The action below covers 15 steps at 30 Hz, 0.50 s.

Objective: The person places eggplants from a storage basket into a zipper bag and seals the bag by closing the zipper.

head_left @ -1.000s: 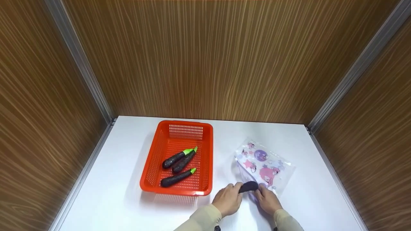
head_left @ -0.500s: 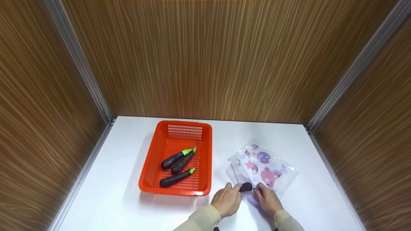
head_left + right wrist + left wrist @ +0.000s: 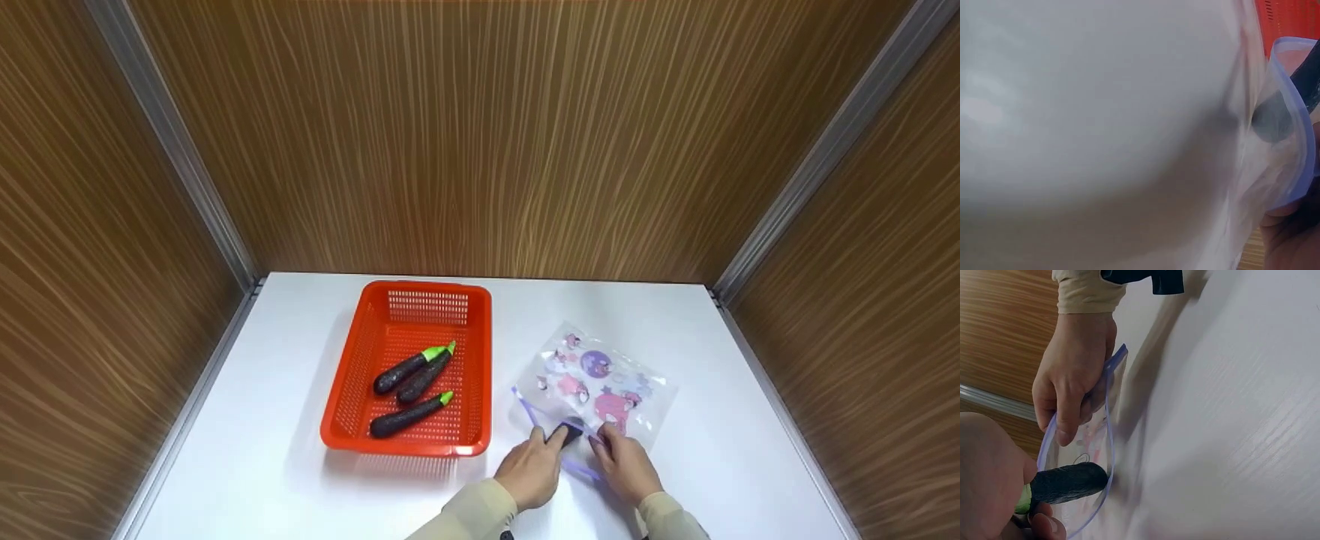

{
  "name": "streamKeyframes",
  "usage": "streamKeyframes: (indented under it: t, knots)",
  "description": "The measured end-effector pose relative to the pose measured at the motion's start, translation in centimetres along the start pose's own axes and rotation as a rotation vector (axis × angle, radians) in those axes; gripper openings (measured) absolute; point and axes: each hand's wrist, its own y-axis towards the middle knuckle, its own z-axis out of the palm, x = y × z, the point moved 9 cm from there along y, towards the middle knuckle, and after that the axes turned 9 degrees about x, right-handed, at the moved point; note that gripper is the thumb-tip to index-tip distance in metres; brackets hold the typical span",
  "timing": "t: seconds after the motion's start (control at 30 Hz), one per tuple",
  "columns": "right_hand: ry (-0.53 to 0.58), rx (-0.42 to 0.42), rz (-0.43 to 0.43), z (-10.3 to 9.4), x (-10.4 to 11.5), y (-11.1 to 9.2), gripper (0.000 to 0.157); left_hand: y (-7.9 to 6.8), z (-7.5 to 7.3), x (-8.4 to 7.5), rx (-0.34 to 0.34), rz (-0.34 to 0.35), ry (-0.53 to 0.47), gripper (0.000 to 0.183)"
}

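My left hand (image 3: 529,471) grips a dark eggplant (image 3: 1069,482) near its green stem end. The eggplant's rounded end sits inside the mouth of a clear zip bag (image 3: 630,397) printed with pink and purple pictures. At the bag's purple-edged opening, my right hand (image 3: 628,466) pinches one side of the rim and keeps the mouth apart. Through the bag's clear wall, the eggplant tip shows in the right wrist view, inside the purple rim (image 3: 1300,126). Most of the bag lies flat on the table.
An orange-red plastic basket (image 3: 486,360) stands left of the bag, with several eggplants (image 3: 409,415) lying in it. The white table (image 3: 300,480) is bounded by wood-grain panels (image 3: 480,150) at the back and both sides.
The bag's mouth has spread wider, its purple edge swinging out to the left. The eggplant's tip has gone from above the bag into its opening. Both hands have stayed in nearly the same place.
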Motion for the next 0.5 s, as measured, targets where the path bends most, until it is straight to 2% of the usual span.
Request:
streamKeyframes:
  t: [0.5]
  knots:
    - [0.010,-0.054,-0.099,-2.1,3.3,-1.1,0.022,0.5,0.6,-1.1,0.008,0.066,0.123,0.043]
